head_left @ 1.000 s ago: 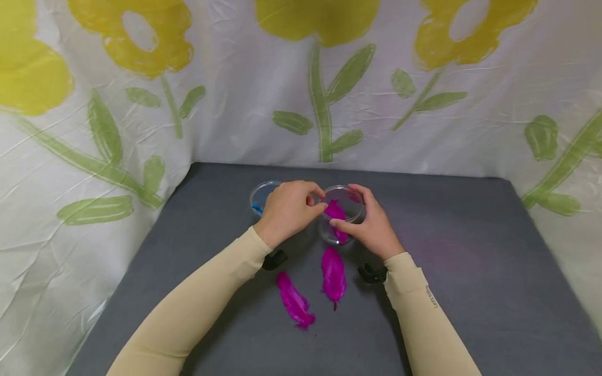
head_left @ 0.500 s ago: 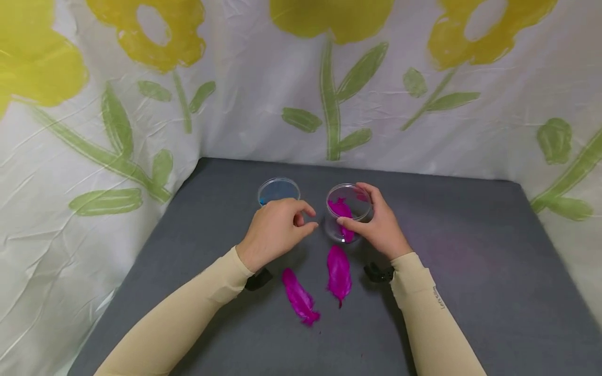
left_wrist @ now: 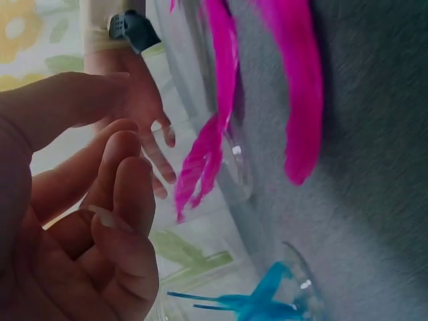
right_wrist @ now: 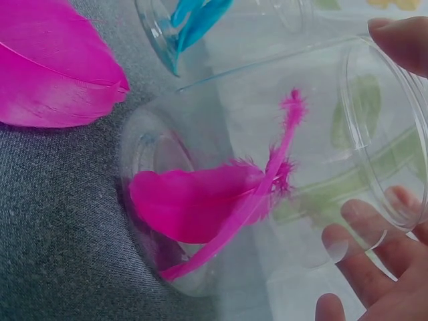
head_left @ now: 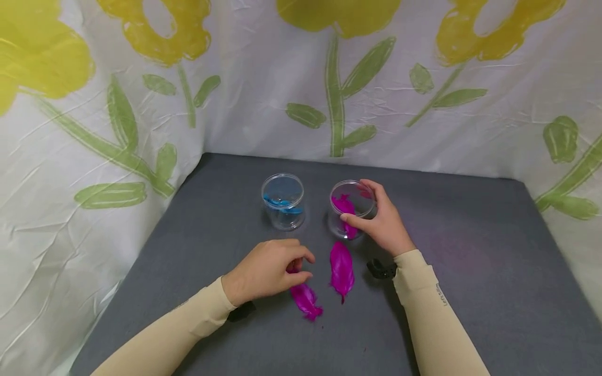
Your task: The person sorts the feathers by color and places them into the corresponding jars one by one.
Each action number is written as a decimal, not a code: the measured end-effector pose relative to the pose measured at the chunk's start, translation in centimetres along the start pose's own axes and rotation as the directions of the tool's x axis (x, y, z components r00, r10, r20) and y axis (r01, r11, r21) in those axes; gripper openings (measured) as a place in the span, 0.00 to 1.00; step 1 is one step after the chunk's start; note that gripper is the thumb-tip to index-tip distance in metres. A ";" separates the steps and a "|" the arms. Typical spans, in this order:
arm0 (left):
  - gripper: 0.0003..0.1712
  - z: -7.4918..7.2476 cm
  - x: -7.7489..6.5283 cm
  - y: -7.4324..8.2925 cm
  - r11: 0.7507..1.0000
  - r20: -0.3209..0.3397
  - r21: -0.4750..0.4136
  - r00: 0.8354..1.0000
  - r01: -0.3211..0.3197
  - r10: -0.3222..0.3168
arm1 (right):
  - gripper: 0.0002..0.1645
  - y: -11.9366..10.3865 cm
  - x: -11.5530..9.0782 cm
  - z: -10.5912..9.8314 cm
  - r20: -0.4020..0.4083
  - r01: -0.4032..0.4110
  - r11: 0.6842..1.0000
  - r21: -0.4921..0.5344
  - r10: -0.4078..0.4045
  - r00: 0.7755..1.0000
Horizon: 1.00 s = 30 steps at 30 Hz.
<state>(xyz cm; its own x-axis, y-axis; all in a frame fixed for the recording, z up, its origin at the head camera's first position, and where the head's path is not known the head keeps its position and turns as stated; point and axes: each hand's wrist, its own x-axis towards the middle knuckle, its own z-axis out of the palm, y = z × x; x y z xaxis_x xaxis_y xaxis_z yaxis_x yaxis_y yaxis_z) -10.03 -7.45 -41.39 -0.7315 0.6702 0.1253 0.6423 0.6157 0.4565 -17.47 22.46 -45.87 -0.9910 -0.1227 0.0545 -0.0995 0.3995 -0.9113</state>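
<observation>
The right hand (head_left: 383, 222) is holding the right jar (head_left: 335, 222) upright on the table (head_left: 498, 287), its thumb and fingers curling round the upper part. Pink feathers (right_wrist: 200, 204) are lying inside this jar. The left hand (head_left: 267, 269) is holding nothing: its fingers are curving loosely, leaving a narrow gap to the thumb. It is hovering over the left feather (head_left: 307, 303) and partly hiding it; the left wrist view is showing the fingertips apart from it. The right feather (head_left: 342, 269) is lying just in front of the right jar. The left jar (head_left: 286, 221) is standing beside, containing blue feathers (head_left: 282, 203).

For a sound pick-up, the thumb and index finger should be pinching lightly near one end, since the feather is probably bending easily. The right hand should be steadying the jar without squeezing, leaving its mouth unobstructed.
</observation>
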 end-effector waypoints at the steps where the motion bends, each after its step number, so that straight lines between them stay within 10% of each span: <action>1: 0.12 0.2 -0.1 0.0 1.000 0.008 -0.001 1.000 -0.006 0.006 | 0.59 0.0 0.0 -0.1 -0.001 -0.001 1.000 -0.001 0.001 1.000; 13: 0.12 2.3 -1.2 0.8 0.995 0.200 -0.016 0.975 -0.095 0.097 | 0.61 0.2 0.2 -0.5 -0.003 0.003 1.000 -0.027 -0.003 1.000; 30: 0.11 3.4 -1.6 1.4 0.977 0.300 0.080 0.940 -0.196 0.164 | 0.61 0.1 -0.1 -0.1 0.003 -0.001 1.000 -0.031 0.001 1.000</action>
<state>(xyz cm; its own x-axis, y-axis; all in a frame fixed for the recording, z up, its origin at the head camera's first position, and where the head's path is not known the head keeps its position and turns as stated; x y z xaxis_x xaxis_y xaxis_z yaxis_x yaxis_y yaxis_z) -7.16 -6.23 -43.93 -0.5135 0.8551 -0.0720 0.7895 0.5036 0.3509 -17.40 22.59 -45.92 -0.9908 -0.1247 0.0520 -0.1009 0.4273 -0.8985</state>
